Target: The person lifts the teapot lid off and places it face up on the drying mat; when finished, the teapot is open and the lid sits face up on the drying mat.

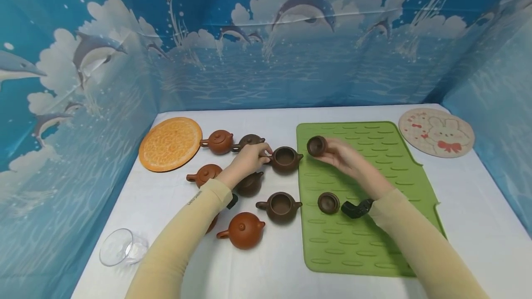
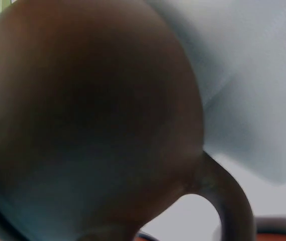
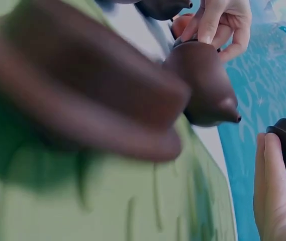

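My left hand (image 1: 251, 158) pinches the handle of a dark brown lidless teapot (image 1: 284, 159) near the mat's left edge; the right wrist view shows fingers at the back of this teapot (image 3: 203, 85). My right hand (image 1: 342, 157) holds a dark brown teapot lid (image 1: 317, 146) above the green mat, its hollow underside towards the head camera. A second lid (image 1: 328, 203) lies on the mat, large and blurred in the right wrist view. Another lidless teapot (image 1: 281, 206) stands nearer me. A dark teapot (image 2: 92, 115) fills much of the left wrist view, where no hand shows.
The green mat (image 1: 365, 243) covers the right of the white table. Reddish teapots (image 1: 245, 230) and other dark teapots (image 1: 249, 184) stand around my left forearm. A clear glass (image 1: 122, 248) lies front left. Round mats, one orange (image 1: 170, 144), one with a rabbit (image 1: 436, 133), lie at the back corners.
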{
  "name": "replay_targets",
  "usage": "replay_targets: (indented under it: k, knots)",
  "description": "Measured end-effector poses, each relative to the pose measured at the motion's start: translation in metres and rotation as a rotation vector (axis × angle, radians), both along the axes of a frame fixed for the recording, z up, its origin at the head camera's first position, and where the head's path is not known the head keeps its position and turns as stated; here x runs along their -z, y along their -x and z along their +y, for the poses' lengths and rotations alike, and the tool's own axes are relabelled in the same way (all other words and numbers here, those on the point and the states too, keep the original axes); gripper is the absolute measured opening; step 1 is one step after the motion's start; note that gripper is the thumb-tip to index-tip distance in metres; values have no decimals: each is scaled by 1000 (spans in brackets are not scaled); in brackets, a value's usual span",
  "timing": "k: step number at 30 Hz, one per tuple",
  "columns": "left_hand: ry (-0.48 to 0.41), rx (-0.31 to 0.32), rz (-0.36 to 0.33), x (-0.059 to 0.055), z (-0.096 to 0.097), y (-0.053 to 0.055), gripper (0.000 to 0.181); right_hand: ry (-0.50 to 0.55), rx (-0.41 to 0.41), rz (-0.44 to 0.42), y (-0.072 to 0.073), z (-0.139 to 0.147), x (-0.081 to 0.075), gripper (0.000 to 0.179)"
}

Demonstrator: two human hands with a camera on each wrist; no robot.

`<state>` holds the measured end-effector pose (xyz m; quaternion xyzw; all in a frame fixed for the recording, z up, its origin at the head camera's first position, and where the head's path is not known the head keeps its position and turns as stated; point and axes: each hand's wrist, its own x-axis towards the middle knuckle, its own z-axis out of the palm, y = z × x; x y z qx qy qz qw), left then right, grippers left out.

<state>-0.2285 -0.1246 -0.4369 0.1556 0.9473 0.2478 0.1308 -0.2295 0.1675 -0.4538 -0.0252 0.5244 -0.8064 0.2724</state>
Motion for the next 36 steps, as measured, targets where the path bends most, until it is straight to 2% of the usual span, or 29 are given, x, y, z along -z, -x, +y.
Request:
replay_targets:
  k: [3,6,9,11,13,16,21,25,31,36]
  knots:
    - [4,-4,-1,-1,0,0,22,87,26,-69,-5,11,4,19]
    - [9,-10,-3,-2,0,0,22,74,36,-90,-8,19,6,21]
    - [5,-9,-8,-1,0,1,22,-84,11,-16,-11,26,6,43]
    - [3,-7,-7,-2,0,1,22,-204,13,38,-13,29,6,59]
    - [4,-6,-4,-1,0,1,21,-310,31,83,-15,31,6,67]
    - [8,-6,-1,-1,0,1,21,-443,78,117,-18,33,9,67]
    - [9,2,-2,0,1,0,22,-665,109,193,-24,37,16,54]
    - [11,1,7,0,1,0,23,-757,124,244,-29,41,17,50]
    - [11,4,18,0,1,-1,22,-897,106,292,-35,42,15,58]
    - [7,5,19,1,-1,0,23,-958,88,323,-35,38,13,60]
